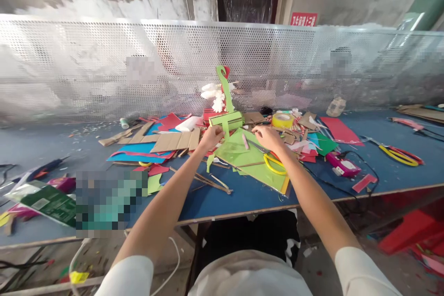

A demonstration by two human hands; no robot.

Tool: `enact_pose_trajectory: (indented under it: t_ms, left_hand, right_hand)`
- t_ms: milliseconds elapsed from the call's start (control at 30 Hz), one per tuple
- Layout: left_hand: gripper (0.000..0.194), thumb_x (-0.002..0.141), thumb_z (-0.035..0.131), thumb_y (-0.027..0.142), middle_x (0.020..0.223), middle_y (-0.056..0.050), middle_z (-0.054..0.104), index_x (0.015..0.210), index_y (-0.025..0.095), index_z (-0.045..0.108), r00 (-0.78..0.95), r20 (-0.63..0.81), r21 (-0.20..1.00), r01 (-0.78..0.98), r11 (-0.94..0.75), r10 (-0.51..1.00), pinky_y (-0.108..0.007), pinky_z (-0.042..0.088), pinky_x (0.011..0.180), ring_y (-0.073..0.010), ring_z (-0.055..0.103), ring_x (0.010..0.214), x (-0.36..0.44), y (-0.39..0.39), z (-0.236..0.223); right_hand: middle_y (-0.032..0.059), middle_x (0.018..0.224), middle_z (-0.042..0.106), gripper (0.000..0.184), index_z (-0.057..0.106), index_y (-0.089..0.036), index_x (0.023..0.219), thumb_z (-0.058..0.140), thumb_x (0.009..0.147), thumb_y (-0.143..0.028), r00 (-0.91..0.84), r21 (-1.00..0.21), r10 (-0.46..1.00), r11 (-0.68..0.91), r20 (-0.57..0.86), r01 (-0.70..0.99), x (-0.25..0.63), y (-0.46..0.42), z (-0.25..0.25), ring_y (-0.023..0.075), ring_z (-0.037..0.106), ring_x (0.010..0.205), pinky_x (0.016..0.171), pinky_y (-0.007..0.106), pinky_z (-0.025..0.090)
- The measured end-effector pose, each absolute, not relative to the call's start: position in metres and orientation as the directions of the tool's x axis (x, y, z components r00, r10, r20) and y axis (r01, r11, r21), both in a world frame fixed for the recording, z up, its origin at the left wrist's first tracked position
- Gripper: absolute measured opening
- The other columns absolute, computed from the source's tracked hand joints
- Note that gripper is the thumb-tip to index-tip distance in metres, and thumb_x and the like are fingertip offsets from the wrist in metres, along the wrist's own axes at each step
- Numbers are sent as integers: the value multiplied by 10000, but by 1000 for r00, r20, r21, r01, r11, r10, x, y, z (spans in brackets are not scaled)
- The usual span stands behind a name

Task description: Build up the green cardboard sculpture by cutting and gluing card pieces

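My left hand (pixel 212 138) is closed, with its fingertips pressed together beside a small box covered in light green paper (pixel 227 120). A green paper strip (pixel 226 128) hangs down the box's front, close to those fingertips. My right hand (pixel 268 138) curls closed over the right side of the green sheets; anything inside its fingers is too small to make out. Below it, yellow-handled scissors (pixel 274 164) lie on the light green paper sheet (pixel 239 150), with a pink pen-like stick (pixel 245 142) near. Behind the box rises a curved green paper neck shape (pixel 225 88) beside white fluffy pieces (pixel 218 98).
Cardboard pieces (pixel 176 141) and blue paper (pixel 135 155) lie to the left. Yellow tape roll (pixel 282 120), red paper (pixel 342 130), a magenta device (pixel 343 165) and more scissors (pixel 398 153) are on the right. A perforated metal screen (pixel 173 69) stands behind the blue table (pixel 208 201).
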State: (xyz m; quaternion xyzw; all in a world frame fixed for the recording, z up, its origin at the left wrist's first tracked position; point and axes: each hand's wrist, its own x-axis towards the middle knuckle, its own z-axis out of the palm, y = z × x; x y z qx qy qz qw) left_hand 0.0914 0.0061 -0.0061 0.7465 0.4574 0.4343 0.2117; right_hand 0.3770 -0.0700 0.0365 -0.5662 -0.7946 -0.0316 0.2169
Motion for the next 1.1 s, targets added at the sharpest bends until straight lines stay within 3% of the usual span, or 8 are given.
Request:
enact_pose_trajectory:
  t_ms: [167, 300, 567, 700, 800, 867, 1000, 1100]
  left_hand:
    - [193, 750, 743, 359, 698, -13, 684, 769, 191, 648, 107, 470, 832, 277, -480, 876, -275, 443, 632, -163, 599, 639, 95, -1, 4]
    - [250, 708, 819, 374, 667, -16, 687, 747, 184, 662, 106, 407, 881, 216, -421, 907, -261, 422, 580, -155, 585, 598, 98, -12, 4]
    - [297, 730, 848, 337, 578, 0, 616, 687, 186, 596, 81, 327, 939, 88, -333, 942, -239, 367, 534, -118, 514, 515, 96, -22, 3]
    - [298, 718, 856, 321, 591, -5, 620, 713, 182, 593, 48, 319, 947, 28, -321, 947, -237, 390, 563, -122, 535, 550, 97, -23, 2]
    - [304, 676, 864, 307, 622, -1, 622, 729, 181, 593, -2, 309, 951, -17, -309, 951, -237, 400, 576, -128, 560, 584, 99, -22, 0]
    - [301, 643, 866, 293, 647, -5, 630, 752, 178, 610, -22, 291, 955, -50, -291, 957, -242, 411, 583, -138, 582, 611, 101, -22, 0]
    - [291, 609, 862, 279, 692, -18, 650, 774, 168, 649, -38, 257, 958, -118, -260, 966, -258, 450, 618, -146, 603, 647, 104, -21, 0]
    - [265, 627, 844, 284, 674, -4, 620, 739, 170, 633, -50, 251, 951, -173, -256, 967, -256, 463, 637, -125, 577, 632, 108, -21, 3]
  right_hand:
    - [78, 1008, 805, 270, 758, -219, 1151, 619, 1003, -398, -228, -199, 970, 241, 88, 950, 408, -90, 54, 229, 724, 881, 728, 285, 438]
    - [88, 1011, 787, 534, 719, -249, 1248, 773, 854, -606, -201, -57, 936, 192, -290, 980, 415, -102, 62, 253, 713, 838, 674, 290, 420]
    - [2, 829, 714, 533, 651, -254, 1290, 823, 806, -397, -164, -75, 921, 147, -353, 986, 410, -109, 62, 179, 629, 595, 594, 282, 394]
    - [-6, 778, 680, 419, 658, -243, 1148, 800, 769, -353, -160, -75, 957, 146, -243, 986, 413, -110, 63, 193, 618, 639, 593, 287, 364]
    - [1, 796, 671, 319, 621, -235, 1029, 764, 780, -373, -159, -196, 987, 148, -39, 969, 420, -107, 64, 197, 614, 714, 613, 280, 354]
    - [0, 827, 665, 333, 564, -233, 1047, 735, 801, -380, -159, -395, 985, 174, 70, 902, 421, -103, 61, 187, 614, 728, 624, 273, 378]
    - [-15, 898, 605, 478, 417, -263, 1120, 713, 832, -504, -291, -818, 943, 292, 161, 495, 405, -91, 47, 163, 604, 683, 588, 273, 444]
    - [-43, 866, 520, 585, 390, -267, 1122, 697, 838, -677, -380, -879, 898, 353, 223, 319, 387, -88, 40, 126, 527, 602, 547, 268, 439]
